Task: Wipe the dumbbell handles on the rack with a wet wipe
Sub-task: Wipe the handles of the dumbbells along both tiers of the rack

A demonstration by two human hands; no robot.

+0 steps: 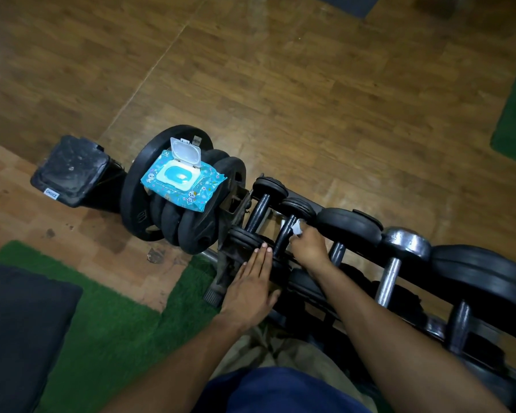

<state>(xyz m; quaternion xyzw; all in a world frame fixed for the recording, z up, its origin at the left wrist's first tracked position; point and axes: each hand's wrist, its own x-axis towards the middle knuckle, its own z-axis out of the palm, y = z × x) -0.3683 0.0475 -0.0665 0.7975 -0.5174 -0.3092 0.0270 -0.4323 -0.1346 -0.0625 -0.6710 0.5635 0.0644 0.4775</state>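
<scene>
Your right hand (309,247) pinches the wipe (297,227) against the second handle (285,234); left hand (252,281) lies flat, fingers straight. Push sideways and that dumbbell may roll

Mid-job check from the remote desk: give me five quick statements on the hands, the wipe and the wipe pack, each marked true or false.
1. The right hand holds a white wet wipe at the black handle of the second dumbbell from the rack's left end. True.
2. The left hand grips a dumbbell handle. False: its fingers lie straight, resting flat on the black rack by the first dumbbell's near plate.
3. The blue wet wipe pack has its white lid shut. False: the lid stands open.
4. The pack lies on the stacked black weight plates. True.
5. The pack lies on the green turf mat. False: it is on the plates, above the floor.
</scene>
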